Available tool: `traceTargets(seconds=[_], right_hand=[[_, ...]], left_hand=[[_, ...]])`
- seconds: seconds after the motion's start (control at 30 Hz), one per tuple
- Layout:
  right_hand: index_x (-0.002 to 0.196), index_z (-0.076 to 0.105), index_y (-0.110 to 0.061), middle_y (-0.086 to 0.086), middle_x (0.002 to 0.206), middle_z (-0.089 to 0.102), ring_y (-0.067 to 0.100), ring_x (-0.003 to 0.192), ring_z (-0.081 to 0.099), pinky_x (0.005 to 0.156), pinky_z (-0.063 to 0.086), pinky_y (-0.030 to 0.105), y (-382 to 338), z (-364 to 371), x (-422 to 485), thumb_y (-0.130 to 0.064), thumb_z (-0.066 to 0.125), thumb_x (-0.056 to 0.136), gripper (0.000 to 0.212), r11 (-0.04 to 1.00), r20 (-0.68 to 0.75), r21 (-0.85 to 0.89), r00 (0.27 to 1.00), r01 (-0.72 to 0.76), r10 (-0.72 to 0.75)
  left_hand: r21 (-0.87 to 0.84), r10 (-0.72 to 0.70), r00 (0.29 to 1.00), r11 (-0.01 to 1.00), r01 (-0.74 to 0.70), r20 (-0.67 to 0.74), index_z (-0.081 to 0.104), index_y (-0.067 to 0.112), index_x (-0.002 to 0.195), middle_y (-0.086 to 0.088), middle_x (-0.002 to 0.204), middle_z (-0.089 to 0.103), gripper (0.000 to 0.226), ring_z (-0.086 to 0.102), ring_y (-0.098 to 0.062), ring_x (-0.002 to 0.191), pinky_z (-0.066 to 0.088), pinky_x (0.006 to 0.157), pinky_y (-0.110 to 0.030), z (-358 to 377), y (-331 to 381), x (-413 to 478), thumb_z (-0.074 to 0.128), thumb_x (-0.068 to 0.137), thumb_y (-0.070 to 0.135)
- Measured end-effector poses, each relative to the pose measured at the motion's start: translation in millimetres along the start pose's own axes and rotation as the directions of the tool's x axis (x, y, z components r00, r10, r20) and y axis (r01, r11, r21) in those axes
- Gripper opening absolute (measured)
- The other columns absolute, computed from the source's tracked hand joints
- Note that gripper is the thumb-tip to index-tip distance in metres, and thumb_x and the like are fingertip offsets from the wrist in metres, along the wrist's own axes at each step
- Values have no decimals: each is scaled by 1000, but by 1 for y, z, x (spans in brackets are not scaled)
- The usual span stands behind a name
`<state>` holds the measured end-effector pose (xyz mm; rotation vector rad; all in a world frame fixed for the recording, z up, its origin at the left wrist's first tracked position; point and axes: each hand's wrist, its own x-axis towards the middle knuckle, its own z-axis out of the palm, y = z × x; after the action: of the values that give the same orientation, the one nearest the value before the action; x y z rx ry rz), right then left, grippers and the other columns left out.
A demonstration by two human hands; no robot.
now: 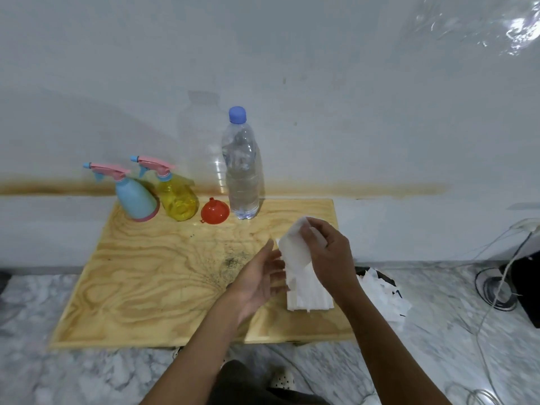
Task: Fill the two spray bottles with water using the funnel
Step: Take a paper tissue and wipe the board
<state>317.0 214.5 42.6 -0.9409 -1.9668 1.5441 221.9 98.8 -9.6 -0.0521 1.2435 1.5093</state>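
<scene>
Against the wall, at the far edge of the low wooden desk (146, 287), the task's things stand in a row. The blue sprayer (136, 200) is furthest left. The yellow sprayer (178, 200) is just beside it, and both have their pink trigger heads on, with nozzles pointing left. Next comes the red funnel (214, 211), resting wide mouth down with its spout up, near the yellow sprayer. To the right of it is the water bottle (242, 176), upright, with its blue cap on and water well up its body. No hand is near any of these.

The person is busy at the desk's right side. The right hand (328, 252) pinches a white tissue (293, 247) between thumb and curled fingers and holds it up. Its lower end runs into a stack (306, 296) of tissues lying near the desk's right edge. The left hand (258, 279) is released, palm turned toward the tissue and fingers straight. Its fingertips are right at the sheet's left edge, but I can't tell whether they touch it.

Off the desk to the right, a dark bin (380, 285) holds crumpled white paper. Further right, cables (496, 287) trail over the marble floor (87, 375). A white perforated shoe (282, 380) shows below, in front of the desk.
</scene>
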Motion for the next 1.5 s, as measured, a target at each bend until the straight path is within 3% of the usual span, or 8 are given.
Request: traceTargets(seconds=[0.13, 0.3, 0.43, 0.7, 0.8, 0.9, 1.03, 1.5], right_hand=[[109, 70, -26, -16, 102, 68, -2, 98, 61, 79, 43, 16, 2, 20, -4, -27, 62, 95, 16, 985, 49, -150, 996, 83, -76], [121, 59, -28, -18, 123, 59, 3, 113, 55, 95, 46, 26, 9, 44, 4, -31, 64, 93, 29, 981, 262, -149, 962, 123, -81], [124, 57, -28, -15, 114, 65, 3, 102, 62, 84, 53, 23, 5, 82, 10, -37, 63, 93, 33, 974, 504, -174, 863, 144, -37], [108, 72, -26, -13, 97, 72, -3, 89, 64, 72, 45, 16, 10, 199, 26, -28, 63, 92, 19, 962, 499, -216, 865, 170, -41], [112, 72, -21, -6, 104, 73, 9, 96, 67, 81, 48, 21, 18, 249, 38, -24, 63, 93, 22, 954, 511, -244, 859, 174, -26], [119, 70, -15, 3, 115, 72, 17, 106, 66, 91, 48, 28, 29, 298, 52, -20, 61, 94, 26, 925, 555, -295, 831, 241, -40], [128, 63, -13, 3, 130, 65, 20, 119, 59, 94, 35, 17, 46, 355, 65, -21, 57, 97, 33, 860, 602, -380, 797, 341, -50], [140, 51, -16, 6, 140, 58, 22, 121, 59, 99, 51, 40, 94, 392, 84, -35, 57, 91, 53, 447, 767, -416, 570, 792, -294]], left_hand=[[-66, 90, 996, 994, -89, 8, 70, 3, 118, -17, 112, 65, 43, 60, -31, 101, 47, 88, -40, -5, 10, -8, 57, 98, 38], [33, 169, 983, 985, -167, -77, 69, 0, 109, -6, 75, 67, 29, 61, -13, 56, 44, 47, -20, -32, 23, -26, 53, 101, 24], [34, 205, 970, 979, -202, -130, 74, 7, 110, -21, 100, 64, 28, 58, -30, 84, 49, 65, -29, -72, 37, -38, 58, 98, 26], [212, 262, 863, 960, -185, -431, 71, 8, 97, -7, 79, 66, 20, 62, -5, 55, 50, 54, -18, -172, 67, -69, 56, 100, 21], [461, 433, 723, 869, -177, -538, 64, 13, 104, -1, 89, 65, 11, 62, 4, 72, 47, 76, -25, -225, 65, -67, 66, 93, 12], [692, 527, 606, 720, 55, -597, 60, 10, 126, -5, 116, 63, 56, 60, -18, 109, 45, 95, -28, -291, 55, -48, 82, 79, 29], [838, 488, 683, 352, 416, -544, 42, 16, 142, -13, 139, 47, 92, 40, -33, 134, 36, 110, -39, -359, 49, -18, 58, 71, 71], [824, 468, 694, 450, 345, -547, 40, 17, 148, -13, 153, 28, 91, 14, -33, 150, 22, 120, -48, -378, 39, -6, 81, 73, 51]])
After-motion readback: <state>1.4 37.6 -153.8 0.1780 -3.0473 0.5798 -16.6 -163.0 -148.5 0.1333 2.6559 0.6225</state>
